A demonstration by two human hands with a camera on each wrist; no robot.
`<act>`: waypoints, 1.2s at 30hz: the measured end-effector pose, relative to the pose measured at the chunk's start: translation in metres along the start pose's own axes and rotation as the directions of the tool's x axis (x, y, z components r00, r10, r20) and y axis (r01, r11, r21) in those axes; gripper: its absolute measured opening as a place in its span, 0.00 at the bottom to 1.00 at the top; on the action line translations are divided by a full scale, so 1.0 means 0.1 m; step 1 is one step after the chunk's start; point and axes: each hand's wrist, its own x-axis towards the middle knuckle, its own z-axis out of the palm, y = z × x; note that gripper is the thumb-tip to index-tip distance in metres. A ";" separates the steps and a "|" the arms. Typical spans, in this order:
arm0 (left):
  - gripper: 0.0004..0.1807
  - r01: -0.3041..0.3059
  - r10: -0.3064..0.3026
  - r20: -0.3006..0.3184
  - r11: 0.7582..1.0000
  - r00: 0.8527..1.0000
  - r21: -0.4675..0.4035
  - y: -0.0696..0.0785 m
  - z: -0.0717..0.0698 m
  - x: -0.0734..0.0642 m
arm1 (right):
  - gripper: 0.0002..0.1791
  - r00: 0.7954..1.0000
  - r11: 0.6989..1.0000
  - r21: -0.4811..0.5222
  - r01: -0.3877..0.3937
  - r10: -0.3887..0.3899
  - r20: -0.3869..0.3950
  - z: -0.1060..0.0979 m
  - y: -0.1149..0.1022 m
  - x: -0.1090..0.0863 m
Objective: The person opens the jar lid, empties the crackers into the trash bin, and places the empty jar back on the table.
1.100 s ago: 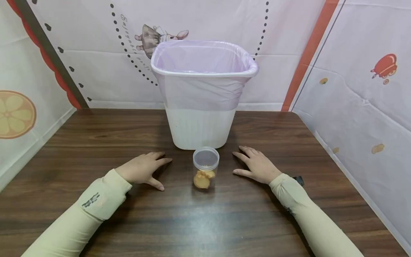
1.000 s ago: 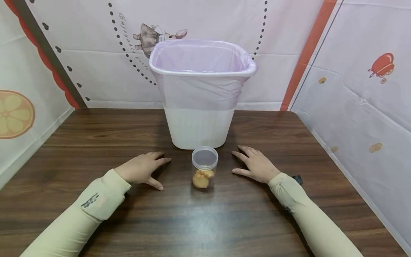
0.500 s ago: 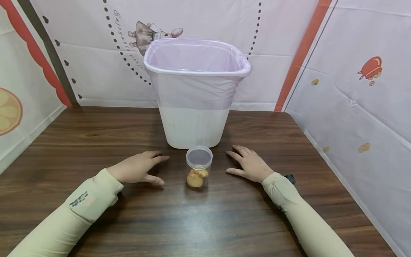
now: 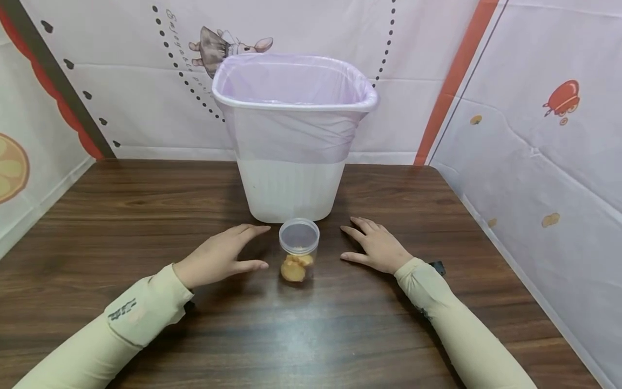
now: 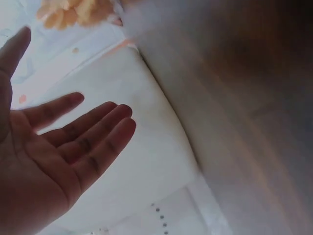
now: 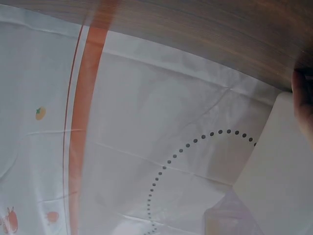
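Note:
A small clear plastic jar with a translucent screw lid [image 4: 298, 236] stands upright on the brown wood table. Inside lie yellow-brown pieces [image 4: 294, 268] that look like ginger; they also show, blurred, at the top of the left wrist view. My left hand [image 4: 221, 256] is just left of the jar, thumb and fingers spread towards it without touching; in the left wrist view the palm and straight fingers [image 5: 100, 147] show nothing held. To the jar's right, my right hand [image 4: 378, 248] rests palm down on the table, fingers relaxed. Only a sliver of it appears in the right wrist view.
Directly behind the jar stands a white waste bin [image 4: 291, 189], its rim covered by a thin purple liner bag [image 4: 296, 124]. Printed white cloth [image 4: 418, 81] hangs along the back and both sides of the table [image 4: 301, 346].
My left hand has moved right, closer to the jar, its thumb and fingers now nearer to it. The right hand keeps its place; the head view has shifted slightly.

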 end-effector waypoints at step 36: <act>0.40 -0.033 0.122 0.076 0.711 0.990 -0.702 -0.04 0.16 0.31 | 0.40 0.998 0.998 -0.022 -0.054 0.054 -0.014 0.04 -0.25 0.04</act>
